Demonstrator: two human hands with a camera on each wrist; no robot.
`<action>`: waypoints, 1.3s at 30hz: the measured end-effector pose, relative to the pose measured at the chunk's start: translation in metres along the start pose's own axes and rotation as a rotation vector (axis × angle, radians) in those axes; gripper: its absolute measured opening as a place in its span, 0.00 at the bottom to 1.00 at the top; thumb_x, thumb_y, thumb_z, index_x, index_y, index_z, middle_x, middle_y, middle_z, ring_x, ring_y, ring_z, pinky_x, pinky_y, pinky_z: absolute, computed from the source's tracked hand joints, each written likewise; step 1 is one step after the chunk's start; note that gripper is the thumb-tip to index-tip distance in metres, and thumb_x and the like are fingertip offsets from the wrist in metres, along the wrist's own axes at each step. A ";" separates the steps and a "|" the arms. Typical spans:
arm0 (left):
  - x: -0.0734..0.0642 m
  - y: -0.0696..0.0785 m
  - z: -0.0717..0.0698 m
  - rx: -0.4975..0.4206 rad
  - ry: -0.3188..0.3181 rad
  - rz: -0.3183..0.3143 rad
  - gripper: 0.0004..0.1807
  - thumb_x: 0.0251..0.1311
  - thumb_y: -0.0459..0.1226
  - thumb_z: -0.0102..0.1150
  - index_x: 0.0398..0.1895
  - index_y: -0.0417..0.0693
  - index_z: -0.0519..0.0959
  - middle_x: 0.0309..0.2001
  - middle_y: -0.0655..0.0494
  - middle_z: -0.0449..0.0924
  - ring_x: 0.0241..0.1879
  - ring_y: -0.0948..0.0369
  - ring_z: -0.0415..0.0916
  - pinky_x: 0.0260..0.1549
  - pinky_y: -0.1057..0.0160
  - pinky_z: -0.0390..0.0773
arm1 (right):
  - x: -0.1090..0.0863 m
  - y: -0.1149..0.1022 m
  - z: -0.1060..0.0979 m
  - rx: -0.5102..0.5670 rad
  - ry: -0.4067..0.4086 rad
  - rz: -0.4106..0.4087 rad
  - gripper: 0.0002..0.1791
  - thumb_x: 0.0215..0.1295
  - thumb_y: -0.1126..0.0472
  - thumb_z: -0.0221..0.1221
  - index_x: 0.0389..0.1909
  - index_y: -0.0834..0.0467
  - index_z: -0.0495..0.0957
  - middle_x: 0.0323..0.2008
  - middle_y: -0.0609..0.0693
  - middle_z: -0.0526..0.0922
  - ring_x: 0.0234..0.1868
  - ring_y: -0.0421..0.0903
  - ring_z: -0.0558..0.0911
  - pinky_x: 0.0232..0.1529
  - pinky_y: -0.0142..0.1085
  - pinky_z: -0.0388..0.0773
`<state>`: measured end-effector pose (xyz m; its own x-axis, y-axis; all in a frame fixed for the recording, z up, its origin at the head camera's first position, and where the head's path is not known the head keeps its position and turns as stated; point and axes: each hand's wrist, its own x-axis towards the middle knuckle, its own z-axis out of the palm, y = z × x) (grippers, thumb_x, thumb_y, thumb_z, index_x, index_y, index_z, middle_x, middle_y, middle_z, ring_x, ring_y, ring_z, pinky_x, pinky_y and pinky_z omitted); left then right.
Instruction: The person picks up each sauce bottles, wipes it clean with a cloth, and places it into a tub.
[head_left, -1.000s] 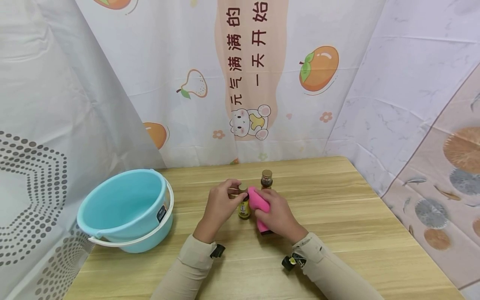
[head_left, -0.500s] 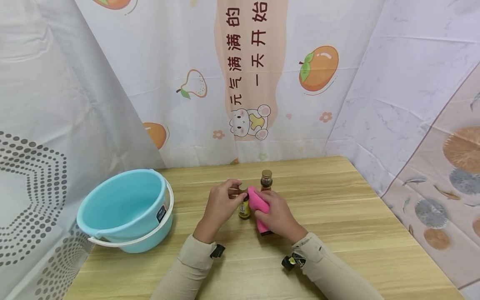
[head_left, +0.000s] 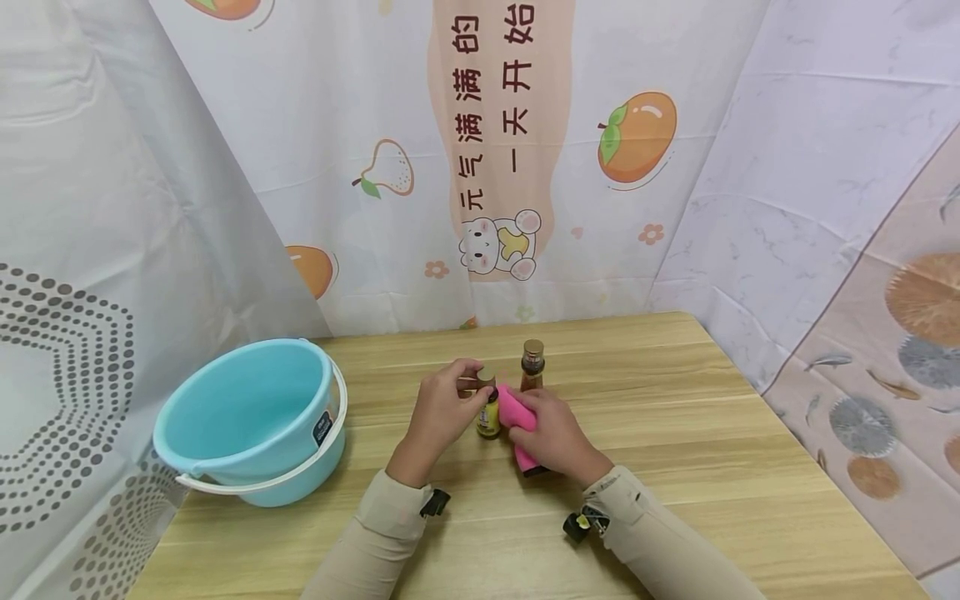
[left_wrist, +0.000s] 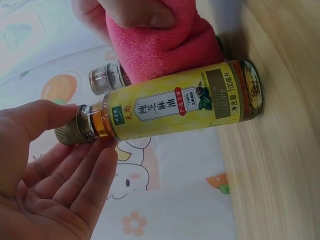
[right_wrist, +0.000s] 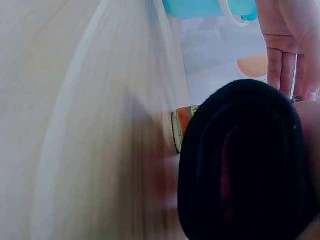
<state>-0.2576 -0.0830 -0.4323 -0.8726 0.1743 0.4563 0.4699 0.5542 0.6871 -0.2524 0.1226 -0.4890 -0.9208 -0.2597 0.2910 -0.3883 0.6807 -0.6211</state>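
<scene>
A small sesame oil bottle (left_wrist: 170, 102) with a yellow label stands upright on the wooden table (head_left: 675, 500). At its gold cap (left_wrist: 70, 132), my left hand (head_left: 442, 408) pinches it between thumb and fingers. My right hand (head_left: 558, 437) grips a folded pink fuzzy cloth (left_wrist: 160, 45), pressed against the bottle's right side. Seen in the right wrist view, the cloth's dark layered end (right_wrist: 200, 175) hides most of the bottle. A second bottle, dark with a gold cap (head_left: 533, 350), stands behind my right hand, its lower part covered.
On the table's left side stands a light blue bucket (head_left: 240, 408) with a white handle (head_left: 262, 485). Printed curtains (head_left: 405, 233) hang behind the table and along both sides.
My right hand and the pink cloth have slid slightly down along the sesame oil bottle, uncovering more of the second bottle. The left hand keeps its place at the cap.
</scene>
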 end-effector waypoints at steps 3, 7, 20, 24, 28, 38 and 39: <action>0.000 0.000 0.000 0.007 0.000 -0.002 0.17 0.60 0.36 0.74 0.52 0.46 0.84 0.44 0.53 0.90 0.43 0.59 0.89 0.43 0.60 0.89 | 0.000 0.000 0.001 -0.004 -0.008 0.001 0.34 0.56 0.59 0.70 0.67 0.54 0.79 0.57 0.56 0.83 0.44 0.46 0.80 0.41 0.39 0.80; -0.001 -0.001 -0.001 0.027 0.007 -0.002 0.20 0.59 0.39 0.76 0.53 0.46 0.83 0.45 0.53 0.89 0.46 0.59 0.88 0.44 0.58 0.89 | -0.001 -0.001 0.001 -0.005 -0.031 0.009 0.34 0.56 0.59 0.70 0.68 0.53 0.79 0.57 0.58 0.83 0.42 0.46 0.80 0.38 0.38 0.80; 0.000 0.000 0.000 0.077 0.009 -0.039 0.21 0.58 0.43 0.77 0.53 0.49 0.83 0.43 0.54 0.87 0.40 0.59 0.87 0.36 0.56 0.89 | -0.001 -0.001 0.001 -0.012 -0.027 0.023 0.34 0.57 0.59 0.70 0.68 0.51 0.78 0.58 0.56 0.82 0.40 0.45 0.79 0.37 0.36 0.79; 0.000 0.000 0.000 0.070 0.008 -0.053 0.21 0.58 0.41 0.77 0.53 0.48 0.83 0.42 0.54 0.88 0.41 0.58 0.87 0.38 0.54 0.89 | -0.001 -0.002 0.001 -0.016 -0.013 0.011 0.35 0.57 0.59 0.70 0.68 0.52 0.78 0.59 0.55 0.82 0.40 0.45 0.78 0.36 0.36 0.78; 0.000 0.000 0.000 0.075 0.006 -0.055 0.20 0.59 0.40 0.77 0.53 0.48 0.83 0.43 0.54 0.89 0.42 0.58 0.88 0.38 0.56 0.89 | -0.001 -0.003 -0.001 -0.017 0.006 -0.007 0.35 0.57 0.58 0.69 0.69 0.52 0.77 0.59 0.54 0.82 0.42 0.45 0.79 0.38 0.37 0.78; 0.000 -0.001 -0.001 0.056 -0.009 -0.036 0.19 0.59 0.38 0.75 0.53 0.48 0.83 0.44 0.54 0.89 0.43 0.60 0.89 0.39 0.62 0.89 | -0.001 -0.009 -0.007 0.007 0.069 -0.029 0.35 0.56 0.58 0.69 0.69 0.52 0.78 0.60 0.54 0.81 0.46 0.48 0.81 0.40 0.37 0.81; 0.000 -0.001 -0.001 0.053 -0.010 -0.032 0.19 0.59 0.37 0.75 0.53 0.48 0.83 0.44 0.54 0.89 0.43 0.60 0.89 0.39 0.62 0.89 | -0.001 -0.010 -0.007 0.016 0.076 -0.032 0.35 0.56 0.58 0.69 0.68 0.53 0.78 0.61 0.54 0.81 0.47 0.48 0.82 0.41 0.38 0.82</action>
<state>-0.2577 -0.0845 -0.4323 -0.8886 0.1631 0.4286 0.4339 0.6017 0.6706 -0.2475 0.1209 -0.4782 -0.9028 -0.2276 0.3650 -0.4183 0.6621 -0.6218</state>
